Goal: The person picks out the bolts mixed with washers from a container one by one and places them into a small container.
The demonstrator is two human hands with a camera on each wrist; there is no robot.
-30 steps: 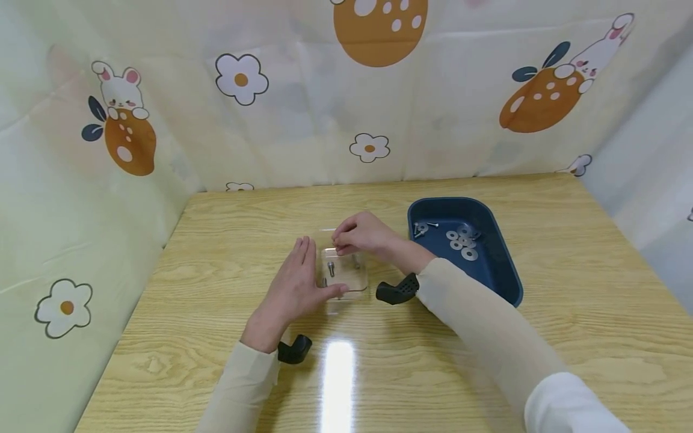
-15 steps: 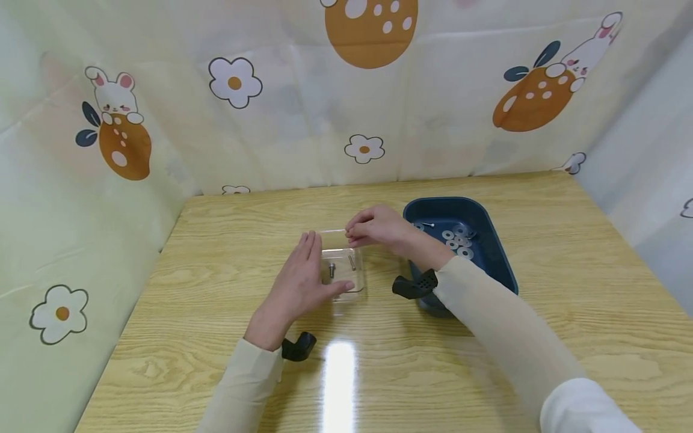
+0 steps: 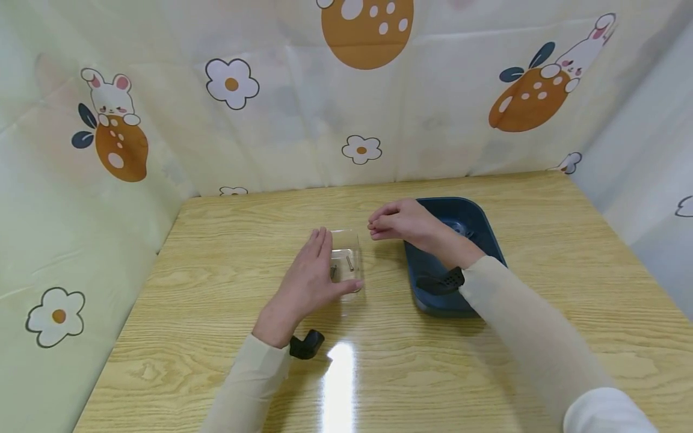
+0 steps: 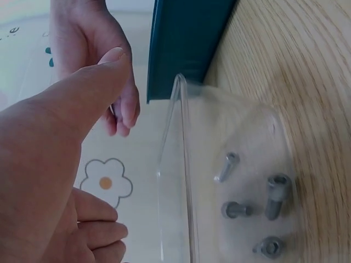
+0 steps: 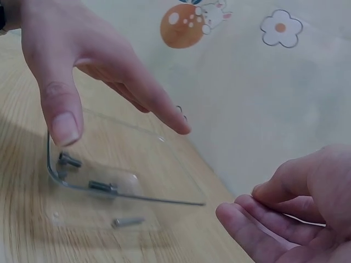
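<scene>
My left hand (image 3: 307, 282) is at the left side of a clear plastic box (image 3: 346, 239) on the table, fingers straight and thumb spread across its near end. Several metal bolts (image 4: 277, 196) of different sizes lie in the box, as the left wrist view shows. My right hand (image 3: 407, 224) is in the air between the box and a dark blue tray (image 3: 452, 310), its forearm over the tray. In the right wrist view the fingertips (image 5: 227, 213) sit close to the thumb, and nothing shows between them.
Washers (image 3: 460, 227) in the blue tray are mostly hidden behind the right arm. The wooden table (image 3: 227, 252) meets a patterned cloth (image 3: 303, 108) at the back. A black wrist mount (image 3: 307, 344) projects beside each forearm.
My right hand has moved from above the clear box rightwards to the blue tray's near-left side. My left hand stays at the box. The head view has shifted slightly.
</scene>
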